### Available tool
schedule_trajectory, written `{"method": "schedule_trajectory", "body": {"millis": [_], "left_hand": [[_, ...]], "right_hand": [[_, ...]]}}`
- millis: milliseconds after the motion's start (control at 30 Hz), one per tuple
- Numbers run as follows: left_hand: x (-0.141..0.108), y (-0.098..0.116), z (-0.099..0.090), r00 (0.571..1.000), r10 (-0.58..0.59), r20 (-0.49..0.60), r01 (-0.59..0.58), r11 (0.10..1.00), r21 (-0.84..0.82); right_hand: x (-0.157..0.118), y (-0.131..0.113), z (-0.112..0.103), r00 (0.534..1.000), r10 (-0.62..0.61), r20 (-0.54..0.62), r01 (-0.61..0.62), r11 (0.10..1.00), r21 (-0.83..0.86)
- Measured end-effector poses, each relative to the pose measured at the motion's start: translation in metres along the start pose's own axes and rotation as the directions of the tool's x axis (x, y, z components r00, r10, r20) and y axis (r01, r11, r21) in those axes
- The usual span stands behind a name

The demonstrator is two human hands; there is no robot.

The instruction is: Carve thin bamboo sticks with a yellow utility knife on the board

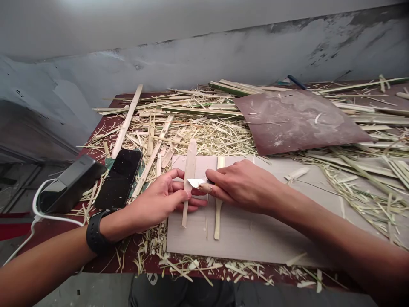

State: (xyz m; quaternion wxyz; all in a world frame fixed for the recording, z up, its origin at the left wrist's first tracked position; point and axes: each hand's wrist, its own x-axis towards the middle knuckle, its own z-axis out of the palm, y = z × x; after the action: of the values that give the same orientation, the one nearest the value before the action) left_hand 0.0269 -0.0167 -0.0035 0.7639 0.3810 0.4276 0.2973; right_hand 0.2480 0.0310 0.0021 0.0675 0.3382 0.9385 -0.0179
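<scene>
My left hand is closed on a pale flat wooden piece with a rounded top and a narrow lower end, held upright over a light board. In my right hand is a small knife, its blade pointing left against the wooden piece near my left fingertips. Below my right hand a second pale wooden piece lies on the board, its middle partly hidden by the hand. A thin sliver lies just left of it.
A black phone and a dark box-shaped device with a white cable stand at the left. Shavings and strips cover the table behind. A brown sheet lies at the back right, before the wall.
</scene>
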Motion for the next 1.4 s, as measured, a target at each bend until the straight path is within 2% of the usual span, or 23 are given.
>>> {"method": "schedule_trajectory", "body": {"millis": [600, 1267, 1400], "left_hand": [[-0.001, -0.004, -0.003, 1.0, -0.001, 0.006, 0.001, 0.999, -0.032], [-0.005, 0.003, -0.002, 0.999, 0.01, -0.033, -0.011, 1.0, -0.016], [-0.006, 0.004, -0.003, 0.999, 0.009, -0.031, -0.009, 1.0, -0.011]], "right_hand": [[0.002, 0.003, -0.002, 0.994, 0.104, 0.03, -0.1, 0.989, -0.111], [0.003, 0.008, -0.003, 0.989, 0.13, -0.076, -0.141, 0.977, -0.158], [0.002, 0.011, -0.004, 0.978, 0.181, -0.109, -0.197, 0.966, -0.167]]}}
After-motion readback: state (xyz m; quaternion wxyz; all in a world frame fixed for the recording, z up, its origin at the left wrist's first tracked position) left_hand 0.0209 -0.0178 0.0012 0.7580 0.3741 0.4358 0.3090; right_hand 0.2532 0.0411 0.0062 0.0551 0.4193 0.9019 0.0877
